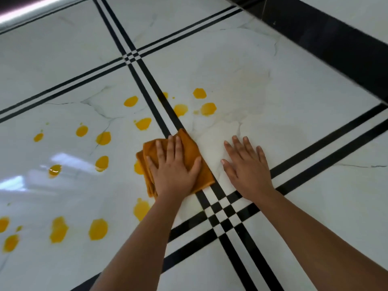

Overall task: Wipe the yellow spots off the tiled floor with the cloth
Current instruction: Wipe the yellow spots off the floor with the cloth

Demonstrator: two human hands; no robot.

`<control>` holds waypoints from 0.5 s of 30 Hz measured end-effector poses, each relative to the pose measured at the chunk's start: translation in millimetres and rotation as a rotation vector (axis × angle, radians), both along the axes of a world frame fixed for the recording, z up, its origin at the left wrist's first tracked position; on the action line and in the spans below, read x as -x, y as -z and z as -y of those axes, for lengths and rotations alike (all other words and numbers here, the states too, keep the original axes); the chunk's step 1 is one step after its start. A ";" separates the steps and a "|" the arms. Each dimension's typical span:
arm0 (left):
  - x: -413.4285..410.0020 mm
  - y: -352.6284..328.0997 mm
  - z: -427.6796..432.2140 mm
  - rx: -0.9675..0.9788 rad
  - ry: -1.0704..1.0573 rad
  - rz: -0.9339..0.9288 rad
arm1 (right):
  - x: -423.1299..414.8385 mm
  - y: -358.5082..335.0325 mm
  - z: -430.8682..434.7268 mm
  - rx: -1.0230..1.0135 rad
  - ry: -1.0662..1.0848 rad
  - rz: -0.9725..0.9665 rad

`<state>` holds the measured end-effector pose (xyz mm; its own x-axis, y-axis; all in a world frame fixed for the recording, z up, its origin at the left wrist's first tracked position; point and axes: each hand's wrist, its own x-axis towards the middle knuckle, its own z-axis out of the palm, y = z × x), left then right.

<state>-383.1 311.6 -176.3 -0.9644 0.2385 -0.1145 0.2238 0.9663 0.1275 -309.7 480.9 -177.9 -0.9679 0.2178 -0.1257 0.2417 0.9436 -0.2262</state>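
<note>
A folded orange cloth lies on the white tiled floor, across a black double stripe. My left hand presses flat on the cloth with fingers spread. My right hand rests flat on the bare tile to the right of the cloth, holding nothing. Several yellow spots dot the tile to the left and beyond the cloth, such as one at the far side and one near my left forearm. A spot peeks out from under the cloth's left edge.
Black double stripes cross just in front of my hands. A black skirting band runs along the wall at the upper right. A shiny metal bar shows at the top left. Faint wiped smears lie beyond my right hand.
</note>
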 end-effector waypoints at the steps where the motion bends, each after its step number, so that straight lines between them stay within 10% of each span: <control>1: -16.9 -0.8 1.9 -0.006 0.071 0.012 | 0.5 2.3 0.8 -0.018 0.003 -0.005; 5: -29.3 -3.4 26.1 0.092 0.435 0.045 | -0.5 4.4 2.6 -0.060 0.019 -0.009; 10: 11.4 -2.7 9.1 0.018 0.051 0.023 | -0.4 3.2 3.4 -0.052 0.025 -0.011; 15: -14.0 -3.7 38.3 0.134 0.583 0.045 | 0.5 4.3 2.9 -0.072 0.024 -0.008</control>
<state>-369.1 273.2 -172.6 -0.6723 0.7074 -0.2181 0.7191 0.6940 0.0346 -310.2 478.0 -182.3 -0.9632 0.2489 -0.1016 0.2628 0.9515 -0.1602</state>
